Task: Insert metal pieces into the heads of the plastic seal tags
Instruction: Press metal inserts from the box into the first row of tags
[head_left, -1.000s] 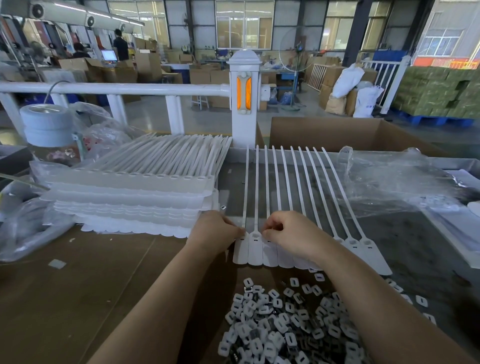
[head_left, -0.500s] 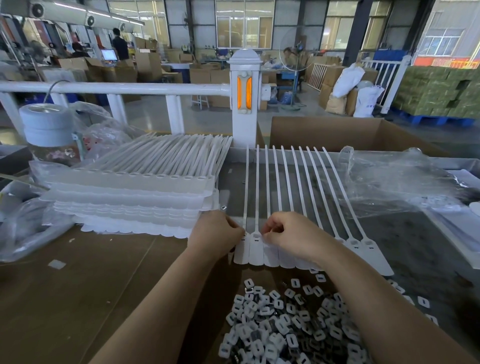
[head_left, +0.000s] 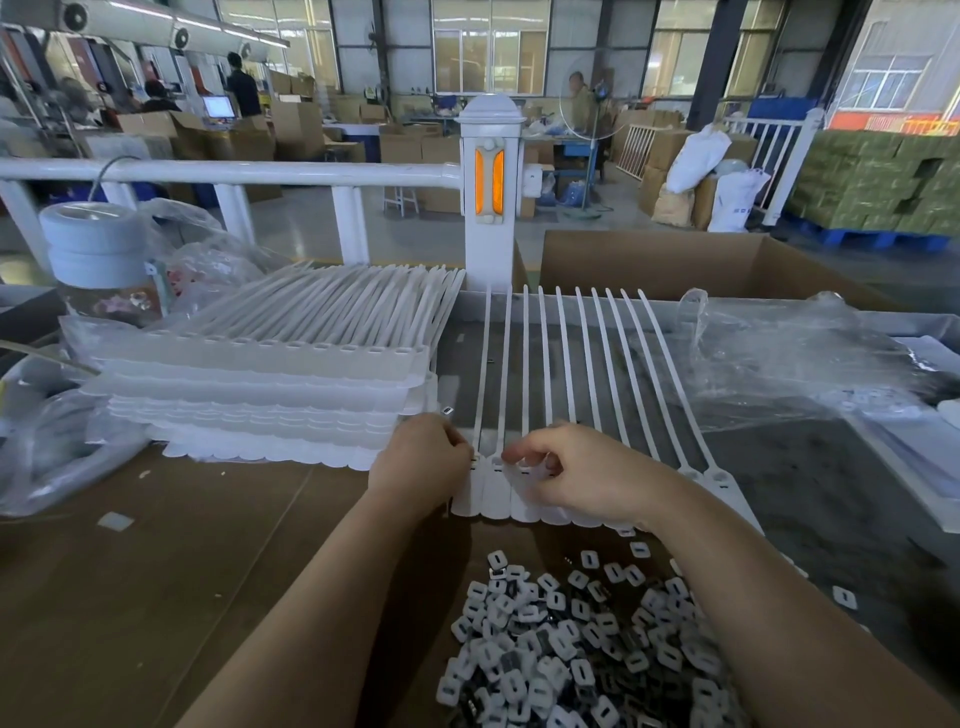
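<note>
Right-hand grip (head_left: 566, 470) unchanged on seal tags (head_left: 524, 483); left hand (head_left: 421, 460) likewise

This is a factory floor, a big open hall with tall windows (head_left: 491, 49) and dark pillars (head_left: 719, 62). Cardboard boxes (head_left: 291, 130) stand stacked all over the smooth floor, with full white sacks (head_left: 696, 156) and green bundles on blue pallets (head_left: 878, 179) to the right. A white railing (head_left: 234, 174) fences off the workbench (head_left: 156, 571), which carries piled white plastic tags (head_left: 270, 374) and a heap of small metal pieces (head_left: 561, 649)
</note>
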